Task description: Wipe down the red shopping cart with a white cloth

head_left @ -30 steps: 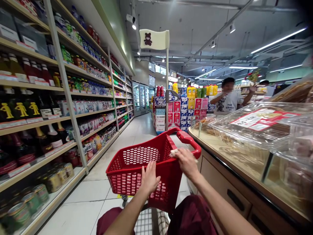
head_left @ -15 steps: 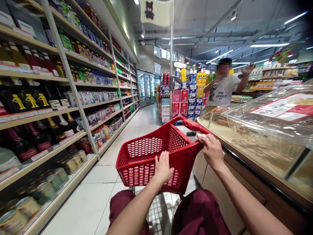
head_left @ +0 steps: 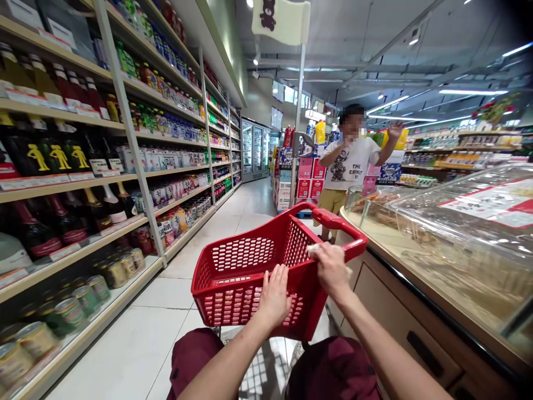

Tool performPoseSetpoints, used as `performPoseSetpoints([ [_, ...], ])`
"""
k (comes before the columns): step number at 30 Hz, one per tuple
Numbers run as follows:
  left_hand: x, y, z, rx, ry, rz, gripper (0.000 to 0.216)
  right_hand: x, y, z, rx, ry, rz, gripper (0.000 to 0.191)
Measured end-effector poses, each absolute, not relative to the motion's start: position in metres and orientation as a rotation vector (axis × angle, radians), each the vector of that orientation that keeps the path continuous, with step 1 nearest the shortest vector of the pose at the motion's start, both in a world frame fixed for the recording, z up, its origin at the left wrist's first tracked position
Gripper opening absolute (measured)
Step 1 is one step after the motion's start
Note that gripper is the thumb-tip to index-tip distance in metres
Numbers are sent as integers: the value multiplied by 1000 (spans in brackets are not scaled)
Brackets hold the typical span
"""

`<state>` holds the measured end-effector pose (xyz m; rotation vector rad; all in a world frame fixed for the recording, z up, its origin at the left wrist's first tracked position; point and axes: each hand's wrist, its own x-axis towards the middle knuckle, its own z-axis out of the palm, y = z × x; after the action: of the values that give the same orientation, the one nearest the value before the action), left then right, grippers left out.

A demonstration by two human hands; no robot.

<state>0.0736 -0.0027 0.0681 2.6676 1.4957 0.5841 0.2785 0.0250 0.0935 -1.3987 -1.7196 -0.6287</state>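
Observation:
A red plastic shopping cart (head_left: 250,303) with perforated basket walls stands sideways in front of my knees. My left hand (head_left: 275,297) lies on its near wall, fingers stretched out over the top rim and thumb to the right. My right hand (head_left: 332,266) is closed on a crumpled white cloth (head_left: 313,251), pressed against the near rim close to the handle end. Part of the cloth is hidden under the fingers. The red handle (head_left: 339,222) curves along the right end of the cart, beyond my right hand.
Shelves of bottles and cans (head_left: 137,178) line the left side. A counter (head_left: 387,261) with clear plastic covers stands close on the right. Beyond the cart, a person (head_left: 347,166) raises one hand near stacked drink cartons (head_left: 306,178). A bear flag (head_left: 283,22) hangs overhead on a pole.
My right hand has moved left with the cloth, from the handle corner onto the near rim. The other person has shifted left. My left hand stays on the cart wall.

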Motion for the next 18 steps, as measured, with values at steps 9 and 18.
performPoseSetpoints([
  [9,64,-6,68,2733,1499,588,72,307,22,116,-1509,-1610,-653,29],
  [18,47,-5,61,2776,1537,681,73,285,18,116,-1465,-1636,-696,27],
])
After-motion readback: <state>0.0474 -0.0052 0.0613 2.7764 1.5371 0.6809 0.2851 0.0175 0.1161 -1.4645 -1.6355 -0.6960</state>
